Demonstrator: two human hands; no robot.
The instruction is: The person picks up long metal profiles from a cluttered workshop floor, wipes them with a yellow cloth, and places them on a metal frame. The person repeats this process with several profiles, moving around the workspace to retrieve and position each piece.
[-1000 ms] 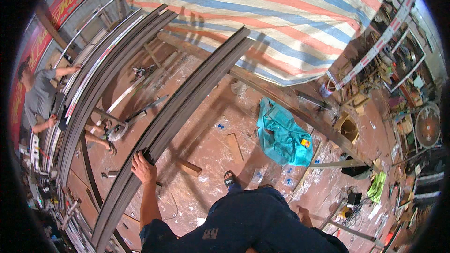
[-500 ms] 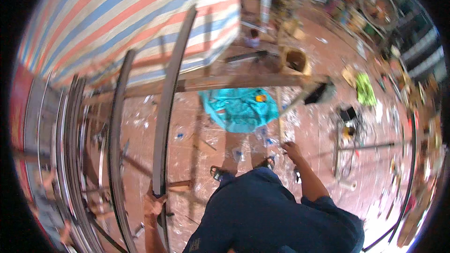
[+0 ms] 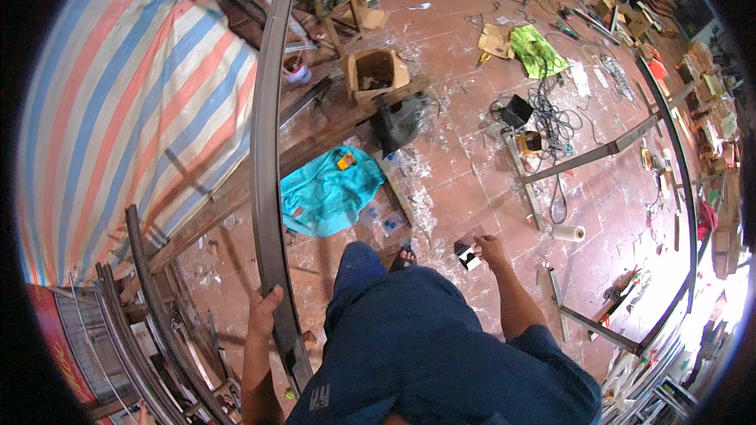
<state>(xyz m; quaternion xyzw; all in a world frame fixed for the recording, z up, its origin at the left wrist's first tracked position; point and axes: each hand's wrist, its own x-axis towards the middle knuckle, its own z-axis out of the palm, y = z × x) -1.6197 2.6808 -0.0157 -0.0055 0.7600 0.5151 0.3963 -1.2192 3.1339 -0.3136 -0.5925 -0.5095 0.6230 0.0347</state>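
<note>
A long grey metal bar (image 3: pixel 272 165) rises from beside my left hip toward the upper part of the view. My left hand (image 3: pixel 266 311) is wrapped round its lower part, the thumb lying across the near face. Off to the right, my right hand (image 3: pixel 490 250) hangs over the floor with its fingers curled together. Whatever is in them, if anything, is too small to make out. Just beside those fingers appears a small black and white piece (image 3: pixel 466 256); I cannot tell whether it touches them.
A striped sheet (image 3: pixel 134 110) fills the upper left, above more metal bars (image 3: pixel 146 283). Ahead lie a turquoise cloth (image 3: pixel 331 197), a cardboard box (image 3: pixel 376 75) and a wooden beam (image 3: pixel 220 216). Right stand a metal frame (image 3: pixel 614 145), tangled cables (image 3: pixel 551 122) and a white roll (image 3: pixel 568 233).
My view has turned to the right, so the sheet and cloth sit farther left. The bar stays in my left hand and has swung round with me. My right hand remains curled.
</note>
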